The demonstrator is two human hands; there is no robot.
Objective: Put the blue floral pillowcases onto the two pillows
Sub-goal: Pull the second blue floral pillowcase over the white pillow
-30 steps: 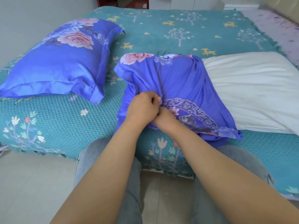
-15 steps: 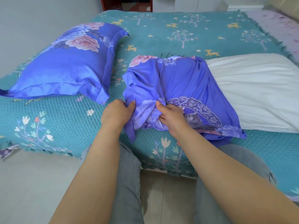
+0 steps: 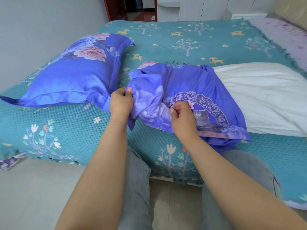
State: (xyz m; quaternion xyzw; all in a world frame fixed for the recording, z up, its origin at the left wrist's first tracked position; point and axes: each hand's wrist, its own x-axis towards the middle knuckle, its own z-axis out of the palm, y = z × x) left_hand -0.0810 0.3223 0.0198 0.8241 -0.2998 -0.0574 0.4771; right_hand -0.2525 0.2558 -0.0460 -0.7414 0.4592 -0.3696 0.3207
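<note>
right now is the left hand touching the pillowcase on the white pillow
Touching. The head view shows the left hand pinching the bunched pillowcase at its near-left edge.

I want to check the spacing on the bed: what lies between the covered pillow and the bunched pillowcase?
In the head view, only a strip of teal bedspread separates the covered pillow from the bunched pillowcase; lower down, the left hand fills that gap.
</note>
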